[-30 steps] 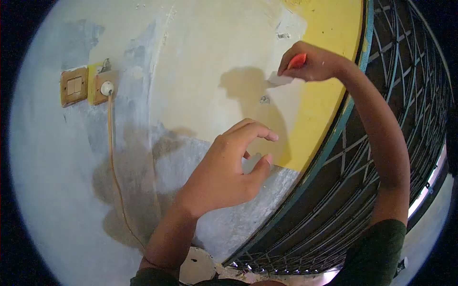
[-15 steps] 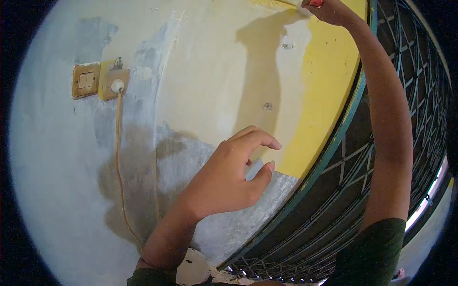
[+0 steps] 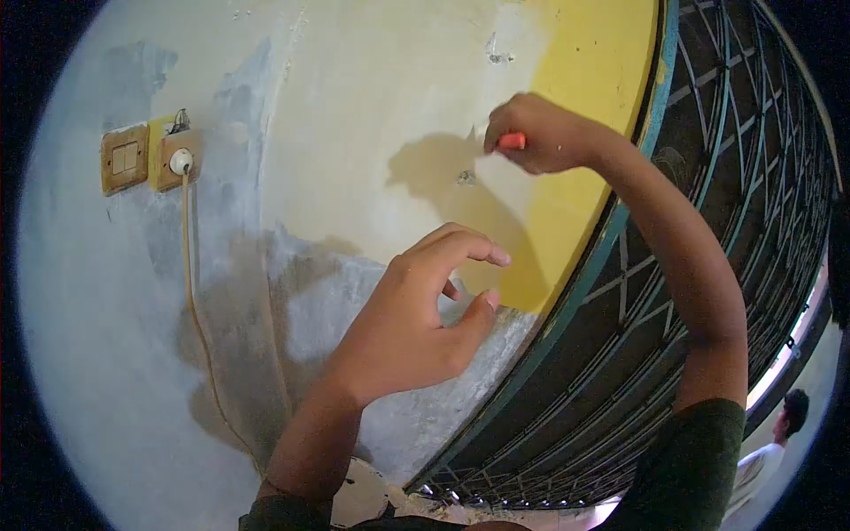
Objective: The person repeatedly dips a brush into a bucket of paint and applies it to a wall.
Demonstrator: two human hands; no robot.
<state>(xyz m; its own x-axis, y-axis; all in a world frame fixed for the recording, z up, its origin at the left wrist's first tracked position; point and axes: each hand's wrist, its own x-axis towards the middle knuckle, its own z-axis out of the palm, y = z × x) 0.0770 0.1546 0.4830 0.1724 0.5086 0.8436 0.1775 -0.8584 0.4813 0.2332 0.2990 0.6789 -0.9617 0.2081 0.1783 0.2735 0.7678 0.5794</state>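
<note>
My right hand point(image 3: 549, 137) is closed around a red-handled scraper point(image 3: 511, 141), in front of the wall near the border between cream and yellow paint. Only the handle's end shows; the blade is hidden by the fingers. Lower and to the left, my left hand point(image 3: 421, 305) holds nothing, its thumb and fingers apart in a curved C shape. Behind it, the wall point(image 3: 354, 168) changes from cream and yellow paint to bare grey plaster. A chipped hole point(image 3: 466, 178) lies just left of and below my right hand.
On the left, a light switch point(image 3: 124, 159) sits beside a socket with a white plug point(image 3: 181, 161) and hanging cord point(image 3: 190, 292). A dark folding metal gate point(image 3: 655, 292) borders the wall at right. A whitish round object point(image 3: 361, 491) is below; a person point(image 3: 766, 456) is at lower right.
My right hand has come down from the top of the wall with the scraper. The left hand keeps its shape. The view has shifted, and a person now shows at lower right.
</note>
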